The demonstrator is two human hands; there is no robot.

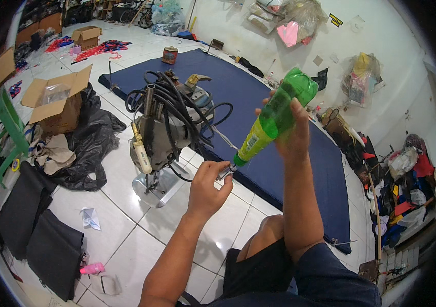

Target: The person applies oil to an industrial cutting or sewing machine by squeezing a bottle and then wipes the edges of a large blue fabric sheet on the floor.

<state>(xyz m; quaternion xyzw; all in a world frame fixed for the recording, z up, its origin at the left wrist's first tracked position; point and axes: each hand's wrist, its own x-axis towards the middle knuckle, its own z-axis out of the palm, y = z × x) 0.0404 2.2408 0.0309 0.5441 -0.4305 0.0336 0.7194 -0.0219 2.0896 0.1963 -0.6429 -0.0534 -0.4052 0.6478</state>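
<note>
A green plastic bottle (284,110) with a yellow-green label is gripped by my right hand (295,123). It tilts neck down, its tip meeting or almost meeting a small shiny silver piece (225,172). My left hand (210,187) pinches that piece between thumb and fingers; its exact kind cannot be made out. Just left of this hand, an upright metal machine (169,130) stands on a flat base plate (161,189). Loops of black cable (174,97) hang over its top, and a cream-coloured handle-like part (141,148) is on its side.
Behind the machine spreads a large navy-blue mat (248,82) with a rusty can (169,55) on it. An open cardboard box (59,110), black plastic (92,148), a green stool (0,128) and dark fabric pieces (54,248) lie left. Cloth scraps (407,199) pile up right.
</note>
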